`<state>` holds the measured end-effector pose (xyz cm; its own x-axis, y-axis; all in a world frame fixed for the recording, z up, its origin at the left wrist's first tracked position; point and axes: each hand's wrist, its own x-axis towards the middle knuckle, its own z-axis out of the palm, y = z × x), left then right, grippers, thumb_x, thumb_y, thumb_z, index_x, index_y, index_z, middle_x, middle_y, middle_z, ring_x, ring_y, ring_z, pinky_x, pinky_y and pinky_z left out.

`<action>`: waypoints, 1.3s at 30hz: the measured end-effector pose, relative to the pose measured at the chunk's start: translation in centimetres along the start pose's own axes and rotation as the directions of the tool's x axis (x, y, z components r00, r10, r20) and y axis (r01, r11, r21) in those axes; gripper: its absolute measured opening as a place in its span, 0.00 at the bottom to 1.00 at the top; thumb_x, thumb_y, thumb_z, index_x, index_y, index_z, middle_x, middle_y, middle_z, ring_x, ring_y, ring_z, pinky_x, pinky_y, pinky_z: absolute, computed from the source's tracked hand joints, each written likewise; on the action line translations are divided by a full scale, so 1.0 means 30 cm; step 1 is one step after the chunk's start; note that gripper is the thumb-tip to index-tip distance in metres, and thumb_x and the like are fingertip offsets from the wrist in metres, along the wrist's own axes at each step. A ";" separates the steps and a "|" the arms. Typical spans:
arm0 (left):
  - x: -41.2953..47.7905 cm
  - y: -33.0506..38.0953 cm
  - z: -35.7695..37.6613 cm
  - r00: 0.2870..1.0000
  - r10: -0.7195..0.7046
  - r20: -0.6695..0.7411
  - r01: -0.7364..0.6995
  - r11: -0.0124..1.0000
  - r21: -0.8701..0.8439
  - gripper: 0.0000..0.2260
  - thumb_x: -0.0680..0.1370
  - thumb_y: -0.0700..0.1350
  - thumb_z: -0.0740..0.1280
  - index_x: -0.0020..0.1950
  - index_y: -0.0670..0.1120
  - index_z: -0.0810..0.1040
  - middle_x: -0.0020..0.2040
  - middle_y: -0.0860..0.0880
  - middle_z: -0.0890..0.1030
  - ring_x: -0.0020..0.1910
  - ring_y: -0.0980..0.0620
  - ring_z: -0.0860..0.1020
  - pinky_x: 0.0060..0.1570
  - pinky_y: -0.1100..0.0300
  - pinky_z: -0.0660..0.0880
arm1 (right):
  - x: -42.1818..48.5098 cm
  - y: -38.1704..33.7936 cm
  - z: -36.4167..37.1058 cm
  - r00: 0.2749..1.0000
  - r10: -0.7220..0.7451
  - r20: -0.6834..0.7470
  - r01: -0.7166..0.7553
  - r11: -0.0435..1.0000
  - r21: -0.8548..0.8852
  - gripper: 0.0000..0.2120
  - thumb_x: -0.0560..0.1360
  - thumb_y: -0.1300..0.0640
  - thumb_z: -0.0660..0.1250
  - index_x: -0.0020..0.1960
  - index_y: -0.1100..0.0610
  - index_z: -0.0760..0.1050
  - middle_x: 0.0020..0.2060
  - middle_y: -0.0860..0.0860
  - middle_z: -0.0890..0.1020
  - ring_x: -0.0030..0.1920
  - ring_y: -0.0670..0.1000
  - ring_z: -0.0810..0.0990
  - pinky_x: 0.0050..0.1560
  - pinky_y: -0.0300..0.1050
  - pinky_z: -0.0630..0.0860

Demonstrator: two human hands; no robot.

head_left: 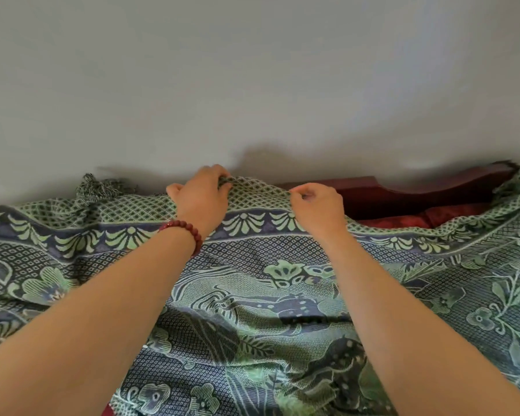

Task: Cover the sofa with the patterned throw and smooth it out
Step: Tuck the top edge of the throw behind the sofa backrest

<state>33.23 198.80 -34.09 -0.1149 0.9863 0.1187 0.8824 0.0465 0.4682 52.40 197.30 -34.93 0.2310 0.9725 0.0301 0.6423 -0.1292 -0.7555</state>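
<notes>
Plain pale grey wall (252, 70), soft even light, faint shadows

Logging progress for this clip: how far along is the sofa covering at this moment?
Done: the patterned throw lies over most of the sofa. In hand: the left hand and right hand grip its top edge along the red backrest. Left: that backrest and a red cushion on the right are uncovered, the fringe is bunched at left, and folds in the throw need smoothing.

Bare forearms, red bead bracelet (183, 232) at left wrist
</notes>
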 end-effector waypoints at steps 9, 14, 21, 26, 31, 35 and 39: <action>-0.038 0.114 0.040 0.953 -0.210 -0.218 0.197 0.977 -0.081 0.04 0.80 0.46 0.60 0.52 0.53 0.74 0.41 0.53 0.77 0.37 0.50 0.72 0.52 0.55 0.55 | 0.110 0.131 -0.055 0.687 0.100 0.720 0.112 0.964 -0.241 0.25 0.77 0.51 0.65 0.70 0.61 0.67 0.41 0.53 0.78 0.31 0.46 0.73 0.30 0.37 0.66; -0.082 0.143 0.057 0.916 -0.274 -0.294 0.254 0.961 -0.106 0.05 0.80 0.46 0.61 0.53 0.52 0.74 0.41 0.54 0.77 0.41 0.51 0.73 0.53 0.55 0.56 | 0.127 0.177 -0.067 0.611 0.064 0.789 0.206 0.950 -0.236 0.17 0.78 0.48 0.63 0.56 0.62 0.77 0.28 0.50 0.71 0.27 0.48 0.66 0.28 0.40 0.65; -0.060 0.127 0.018 0.866 -0.312 -0.390 0.325 0.945 -0.035 0.06 0.78 0.47 0.63 0.53 0.53 0.77 0.60 0.48 0.69 0.43 0.53 0.67 0.55 0.56 0.56 | 0.172 0.203 -0.055 0.940 -0.140 0.311 0.162 0.986 -0.047 0.13 0.77 0.46 0.63 0.38 0.52 0.76 0.29 0.46 0.82 0.30 0.48 0.81 0.44 0.51 0.79; -0.040 0.130 0.006 0.881 -0.293 -0.371 0.308 0.951 -0.017 0.06 0.80 0.49 0.59 0.52 0.54 0.74 0.32 0.54 0.77 0.34 0.49 0.75 0.48 0.54 0.57 | 0.256 0.110 -0.096 0.973 -0.224 -0.049 0.230 0.955 0.189 0.10 0.79 0.49 0.61 0.46 0.54 0.77 0.36 0.48 0.84 0.37 0.52 0.83 0.45 0.54 0.79; 0.051 0.147 0.017 0.856 -0.294 -0.425 0.223 0.952 -0.209 0.04 0.79 0.48 0.60 0.51 0.54 0.74 0.36 0.55 0.78 0.35 0.50 0.76 0.41 0.55 0.73 | 0.340 0.012 -0.129 0.883 -0.397 -0.250 0.442 0.883 0.158 0.11 0.80 0.53 0.60 0.52 0.58 0.78 0.38 0.53 0.83 0.37 0.52 0.80 0.39 0.46 0.74; 0.084 0.104 0.090 0.869 -0.320 -0.376 0.223 0.934 -0.280 0.05 0.79 0.45 0.60 0.53 0.50 0.75 0.45 0.53 0.80 0.36 0.51 0.75 0.35 0.60 0.67 | 0.349 0.097 -0.046 0.909 -0.401 -0.113 0.411 0.908 0.084 0.12 0.80 0.55 0.60 0.57 0.60 0.77 0.34 0.50 0.78 0.29 0.43 0.70 0.30 0.37 0.62; 0.084 0.051 0.181 0.912 -0.357 -0.200 0.282 0.902 -0.326 0.11 0.80 0.44 0.61 0.62 0.47 0.72 0.54 0.49 0.79 0.46 0.51 0.77 0.43 0.60 0.69 | 0.355 0.174 0.021 0.931 -0.362 0.053 0.363 0.932 -0.007 0.14 0.81 0.53 0.58 0.60 0.59 0.75 0.34 0.48 0.76 0.30 0.47 0.71 0.34 0.42 0.63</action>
<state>36.77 202.22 -37.84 -0.5116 0.8513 0.1164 0.6151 0.2683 0.7414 57.74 207.10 -38.97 -0.0565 0.9621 0.2666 0.6875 0.2311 -0.6885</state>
